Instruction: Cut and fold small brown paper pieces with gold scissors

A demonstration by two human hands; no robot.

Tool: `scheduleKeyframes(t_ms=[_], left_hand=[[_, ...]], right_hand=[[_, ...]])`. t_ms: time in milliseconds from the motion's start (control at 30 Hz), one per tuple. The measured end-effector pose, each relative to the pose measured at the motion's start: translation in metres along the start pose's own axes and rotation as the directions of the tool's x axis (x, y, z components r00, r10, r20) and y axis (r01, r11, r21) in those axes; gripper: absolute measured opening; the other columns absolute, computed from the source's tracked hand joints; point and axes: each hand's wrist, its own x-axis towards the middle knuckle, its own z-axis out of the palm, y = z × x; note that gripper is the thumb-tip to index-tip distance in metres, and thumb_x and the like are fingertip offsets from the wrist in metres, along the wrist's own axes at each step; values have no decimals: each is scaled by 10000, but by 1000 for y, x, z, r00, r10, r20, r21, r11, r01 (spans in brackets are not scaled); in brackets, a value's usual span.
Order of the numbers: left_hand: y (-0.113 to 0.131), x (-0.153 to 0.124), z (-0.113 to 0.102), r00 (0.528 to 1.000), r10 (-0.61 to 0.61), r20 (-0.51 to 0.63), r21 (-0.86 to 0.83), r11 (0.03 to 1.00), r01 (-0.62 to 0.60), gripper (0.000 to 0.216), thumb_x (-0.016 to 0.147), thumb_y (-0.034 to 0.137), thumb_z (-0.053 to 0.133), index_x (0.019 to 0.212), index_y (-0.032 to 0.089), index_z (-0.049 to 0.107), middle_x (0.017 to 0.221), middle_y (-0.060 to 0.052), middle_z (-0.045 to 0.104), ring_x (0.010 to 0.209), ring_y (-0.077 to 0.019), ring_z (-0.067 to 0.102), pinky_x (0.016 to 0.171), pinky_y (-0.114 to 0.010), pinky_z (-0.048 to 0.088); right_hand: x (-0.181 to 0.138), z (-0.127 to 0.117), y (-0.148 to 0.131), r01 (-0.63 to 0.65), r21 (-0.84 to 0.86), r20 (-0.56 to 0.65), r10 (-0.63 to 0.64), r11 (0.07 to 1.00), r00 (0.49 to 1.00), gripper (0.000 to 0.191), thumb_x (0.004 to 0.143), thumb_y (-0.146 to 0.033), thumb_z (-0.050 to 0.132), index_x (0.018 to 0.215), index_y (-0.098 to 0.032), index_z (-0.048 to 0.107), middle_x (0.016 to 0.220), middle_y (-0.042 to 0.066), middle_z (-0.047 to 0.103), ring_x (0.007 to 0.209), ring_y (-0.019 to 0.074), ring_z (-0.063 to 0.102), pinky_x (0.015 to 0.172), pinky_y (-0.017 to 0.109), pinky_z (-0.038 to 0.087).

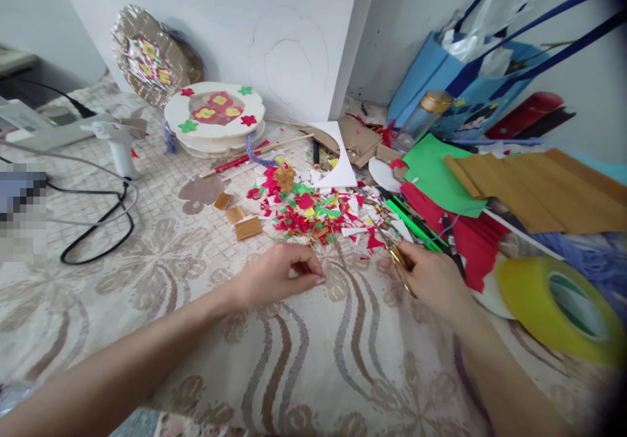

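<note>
My left hand (281,272) hovers over the patterned tablecloth, thumb and fingertips pinched together. Anything between those fingertips is too small to make out. To the right, my right hand (431,270) is closed round a pair of gold-handled scissors (400,258), whose blades point away toward the scraps. A heap of cut paper scraps (306,218) in red, green, yellow and white lies just beyond both hands. At the heap's far side rests a small brown paper flower (285,178). Brown paper squares (249,228) lie above my left wrist.
A white round box (215,140) with paper flowers and a glue gun (115,146) stand at the back left. On the right are yellow tape (563,306), green paper (435,172), brown crepe paper (548,189) and a blue bag (441,74). A white board (210,25) stands behind.
</note>
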Motion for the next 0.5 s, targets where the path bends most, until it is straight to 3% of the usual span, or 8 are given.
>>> scheduleKeyframes(t_ms=[67, 167, 333, 500], left_hand=[[4, -1, 4, 986, 127, -107, 194, 975, -105, 135, 844, 224, 506, 809, 150, 613, 804, -46, 633, 728, -125, 576, 675, -232, 461], [4, -3, 10, 943, 290, -162, 344, 912, -221, 147, 867, 181, 462, 858, 153, 607, 850, -66, 636, 816, -149, 584, 750, -264, 471], [-1, -5, 17, 883, 428, -192, 476, 828, -298, 123, 869, 169, 478, 911, 147, 592, 882, -79, 639, 868, -162, 582, 790, -290, 480], [1, -6, 21, 850, 500, -167, 566, 755, -332, 126, 878, 165, 452, 925, 162, 569, 867, -74, 646, 852, -164, 591, 777, -307, 494]], right_hand=[[4, 4, 7, -76, -163, -43, 70, 984, 997, 235, 827, -411, 487, 712, -212, 534, 560, 24, 591, 482, 189, 513, 471, 266, 211], [4, 7, 12, -117, -239, -76, 102, 964, 992, 217, 826, -407, 496, 817, -206, 575, 651, 45, 653, 531, 216, 575, 466, 272, 222], [-1, 6, 5, -85, -151, -183, 57, 985, 981, 241, 844, -360, 512, 1013, -200, 575, 871, 69, 671, 724, 248, 627, 536, 293, 361], [-7, 8, -12, 86, 4, -345, -80, 996, 935, 182, 876, -243, 472, 1011, -185, 578, 1022, 91, 613, 894, 237, 592, 718, 318, 437]])
